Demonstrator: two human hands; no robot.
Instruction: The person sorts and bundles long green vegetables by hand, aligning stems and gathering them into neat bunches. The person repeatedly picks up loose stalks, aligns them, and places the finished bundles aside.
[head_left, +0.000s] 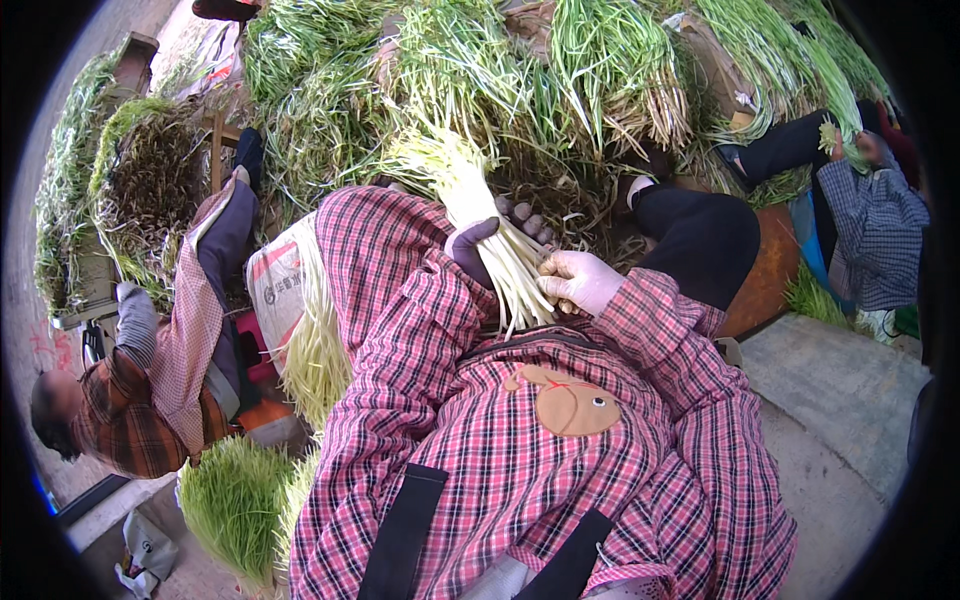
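Note:
My left hand (474, 249), in a dark purple glove with its fingertips showing beyond the stems, grips a bundle of long pale leafy-vegetable stems (504, 264). The bundle lies slantwise over my lap, its yellow-green leaves pointing away from me and its white ends towards my belly. My right hand (581, 281), in a pale glove with stained fingertips, has its fingers curled at the right edge of the white ends, against the outer stems. More pale stems (315, 330) lie over a printed sack (274, 274) left of my knee.
Heaps of green leafy stalks (465, 67) lie in front, with brown plant scraps (577, 187) below them. A person (135, 405) sits at the left, another (874, 217) at the right holding greens. Upright green bundles (236, 502) stand at lower left; a grey slab (832, 390) lies right.

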